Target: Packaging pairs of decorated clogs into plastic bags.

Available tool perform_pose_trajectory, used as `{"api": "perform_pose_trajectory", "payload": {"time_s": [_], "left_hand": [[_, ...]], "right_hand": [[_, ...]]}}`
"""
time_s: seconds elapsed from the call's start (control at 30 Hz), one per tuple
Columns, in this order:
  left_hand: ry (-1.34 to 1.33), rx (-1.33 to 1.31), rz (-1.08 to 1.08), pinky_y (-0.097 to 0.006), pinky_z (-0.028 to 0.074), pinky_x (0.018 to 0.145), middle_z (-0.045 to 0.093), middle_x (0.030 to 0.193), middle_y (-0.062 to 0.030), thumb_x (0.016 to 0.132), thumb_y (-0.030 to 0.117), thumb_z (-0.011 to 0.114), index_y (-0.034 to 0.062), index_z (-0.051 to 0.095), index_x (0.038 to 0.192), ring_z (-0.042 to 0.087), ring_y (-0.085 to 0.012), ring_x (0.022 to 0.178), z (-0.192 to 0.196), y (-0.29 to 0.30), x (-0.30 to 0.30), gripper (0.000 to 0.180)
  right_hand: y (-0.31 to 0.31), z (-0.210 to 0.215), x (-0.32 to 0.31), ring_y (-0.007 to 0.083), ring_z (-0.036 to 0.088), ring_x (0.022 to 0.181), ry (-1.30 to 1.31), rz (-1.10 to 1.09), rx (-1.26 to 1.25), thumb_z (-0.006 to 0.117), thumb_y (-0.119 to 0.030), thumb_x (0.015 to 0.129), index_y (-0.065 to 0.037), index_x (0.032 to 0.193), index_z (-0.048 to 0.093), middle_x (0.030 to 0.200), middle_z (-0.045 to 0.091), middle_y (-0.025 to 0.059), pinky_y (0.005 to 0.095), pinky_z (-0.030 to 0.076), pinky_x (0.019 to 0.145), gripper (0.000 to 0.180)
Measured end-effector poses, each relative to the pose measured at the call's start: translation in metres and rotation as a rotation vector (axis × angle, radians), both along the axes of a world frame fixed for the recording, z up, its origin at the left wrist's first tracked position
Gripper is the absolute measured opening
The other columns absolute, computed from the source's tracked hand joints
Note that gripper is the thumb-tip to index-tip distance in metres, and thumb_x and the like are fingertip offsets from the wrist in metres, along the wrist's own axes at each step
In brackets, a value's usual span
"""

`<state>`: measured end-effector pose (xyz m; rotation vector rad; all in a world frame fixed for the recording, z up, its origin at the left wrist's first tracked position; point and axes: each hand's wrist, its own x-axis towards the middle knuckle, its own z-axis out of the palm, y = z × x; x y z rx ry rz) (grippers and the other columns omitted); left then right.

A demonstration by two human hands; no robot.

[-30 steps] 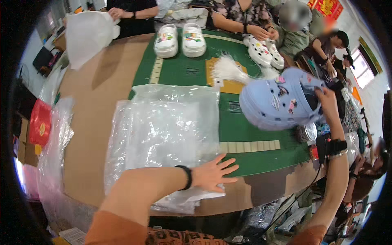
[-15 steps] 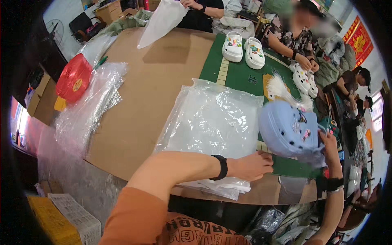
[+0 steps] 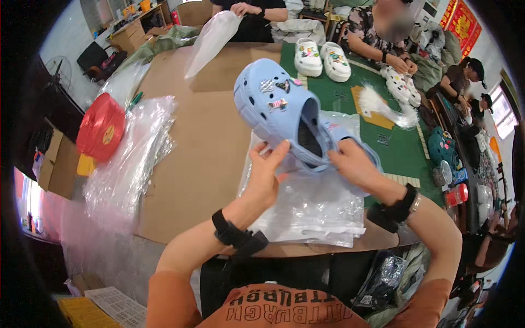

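Observation:
A light blue clog with small charms on its toe is raised over the table, its toe pointing to the far left. My right hand grips it by the heel end. At its near side, my left hand has the thumb against the wall and the fingers bent partly beneath. What looks like a second blue clog shows partly beyond my right hand, mostly hidden. Below both hands lies a stack of clear plastic bags.
White clogs with charms stand on the green mat, near a white tassel. At left are a red roll of plastic ribbon and more clear bags. Two co-workers handle a white bag and white clogs across the table.
The blue clog has come from the right to the middle, turned and raised. My left hand has left the table edge and come up to it; my right hand has moved left with it.

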<state>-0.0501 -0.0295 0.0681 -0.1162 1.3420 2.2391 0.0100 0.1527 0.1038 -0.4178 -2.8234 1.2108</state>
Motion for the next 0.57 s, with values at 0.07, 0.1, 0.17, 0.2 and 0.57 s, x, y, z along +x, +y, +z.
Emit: {"api": "perform_pose_trajectory", "payload": {"time_s": [0.07, 0.1, 0.17, 0.2, 0.57], "left_hand": [[0.0, -0.133, 0.003, -0.04, 0.037, 0.077, 0.042, 0.116, -0.0076, 0.072, 0.045, 0.066, 0.0083, 0.025, 0.128, 0.042, -0.0215, 0.101, -0.022, -0.015, -0.017, 0.078], [0.005, -0.265, 0.018, -0.038, 0.037, 0.075, 0.045, 0.111, -0.0072, 0.072, 0.045, 0.067, 0.009, 0.025, 0.128, 0.044, -0.0207, 0.096, -0.039, -0.022, -0.031, 0.079], [-0.035, -0.274, 0.009, -0.035, 0.037, 0.067, 0.047, 0.104, -0.0086, 0.07, 0.041, 0.068, 0.0111, 0.021, 0.131, 0.047, -0.0193, 0.087, -0.07, -0.036, -0.053, 0.082], [-0.027, -0.34, -0.059, -0.04, 0.037, 0.074, 0.04, 0.117, -0.0133, 0.067, 0.044, 0.068, 0.0085, 0.013, 0.134, 0.043, -0.0231, 0.099, -0.072, -0.037, -0.054, 0.093], [-0.072, -0.293, -0.17, -0.053, 0.033, 0.091, 0.021, 0.137, -0.0182, 0.069, 0.036, 0.063, 0.0096, 0.018, 0.137, 0.03, -0.0278, 0.122, -0.051, -0.04, -0.06, 0.086]], "right_hand": [[-0.019, -0.018, -0.012, 0.0229, 0.053, 0.059, -0.186, 0.119, -0.014, 0.053, -0.027, 0.077, 0.006, 0.086, 0.059, 0.064, 0.054, 0.0163, 0.0363, 0.043, 0.056, 0.034], [-0.022, -0.039, -0.016, 0.0199, 0.055, 0.068, 0.01, 0.196, 0.131, 0.054, -0.026, 0.077, 0.004, 0.097, 0.058, 0.075, 0.056, 0.0152, 0.0335, 0.044, 0.056, 0.036], [-0.044, 0.002, -0.016, 0.0173, 0.055, 0.076, -0.357, 0.102, -0.321, 0.055, -0.027, 0.078, 0.001, 0.111, 0.054, 0.089, 0.056, 0.012, 0.0299, 0.045, 0.061, 0.043], [-0.044, 0.013, -0.012, 0.0173, 0.055, 0.076, -0.363, 0.11, -0.314, 0.055, -0.027, 0.078, 0.001, 0.111, 0.054, 0.089, 0.056, 0.012, 0.0299, 0.045, 0.061, 0.043], [0.029, -0.029, 0.062, 0.0146, 0.055, 0.078, -0.384, -0.143, -0.205, 0.062, -0.037, 0.077, -0.008, 0.125, 0.046, 0.097, 0.056, 0.0079, 0.0261, 0.043, 0.069, 0.058]]}}
